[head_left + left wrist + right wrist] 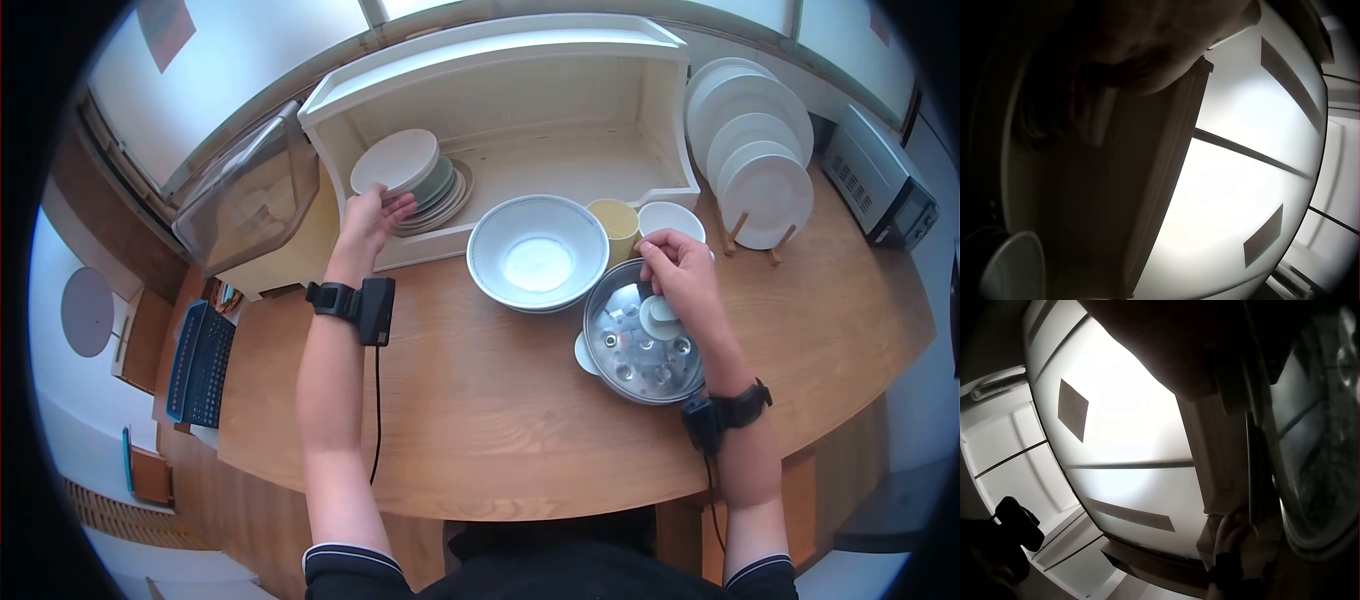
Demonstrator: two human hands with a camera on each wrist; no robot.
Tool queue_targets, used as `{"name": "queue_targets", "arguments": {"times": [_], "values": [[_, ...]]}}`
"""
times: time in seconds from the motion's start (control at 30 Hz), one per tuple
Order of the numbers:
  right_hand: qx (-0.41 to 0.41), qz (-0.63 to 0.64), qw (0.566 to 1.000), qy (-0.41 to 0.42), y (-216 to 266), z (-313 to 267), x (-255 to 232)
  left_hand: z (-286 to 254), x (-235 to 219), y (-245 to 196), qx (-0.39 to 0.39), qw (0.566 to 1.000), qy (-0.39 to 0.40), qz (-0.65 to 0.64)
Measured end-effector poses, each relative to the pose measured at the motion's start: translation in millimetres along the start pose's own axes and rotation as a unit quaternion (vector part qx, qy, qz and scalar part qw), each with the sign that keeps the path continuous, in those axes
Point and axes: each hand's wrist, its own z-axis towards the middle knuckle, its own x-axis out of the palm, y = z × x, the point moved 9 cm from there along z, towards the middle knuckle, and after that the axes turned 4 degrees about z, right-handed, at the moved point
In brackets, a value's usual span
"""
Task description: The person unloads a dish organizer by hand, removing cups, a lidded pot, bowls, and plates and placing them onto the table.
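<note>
At the left end of the shelf unit, my left hand point(371, 222) holds the near edge of a white plate point(398, 158), thumb at the rim. The plate leans on top of a green dish point(433, 188) and a stack of plates point(462, 185). My right hand point(684, 272) is over the far right side of a round pot with a clear lid point(630, 345), its fingers bent near the rim. I cannot tell whether they grip it. The lid's pale knob point(660, 318) lies just below the fingers. In the right wrist view the lid point(1310, 425) is beside the dark hand.
A large white bowl point(540, 265) stands between my hands, with a yellow cup point(614, 222) and a white cup point(672, 222) beside it. White plates point(765, 195) stand in a wooden rack at right, near a toaster oven point(880, 180). A blue basket point(200, 365) is at left.
</note>
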Motion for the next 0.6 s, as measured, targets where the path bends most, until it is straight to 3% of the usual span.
{"name": "queue_targets", "arguments": {"times": [0.23, 0.6], "values": [[-0.006, 0.000, 1.000, 0.004, 2, 0, 1, -78, -9, -31, 0.052, 0.997, 0.041, 0.028], [-0.013, 0.005, 1.000, 0.004, 1, 0, 0, -189, -39, 13, 0.003, 0.999, 0.021, 0.045]]}}
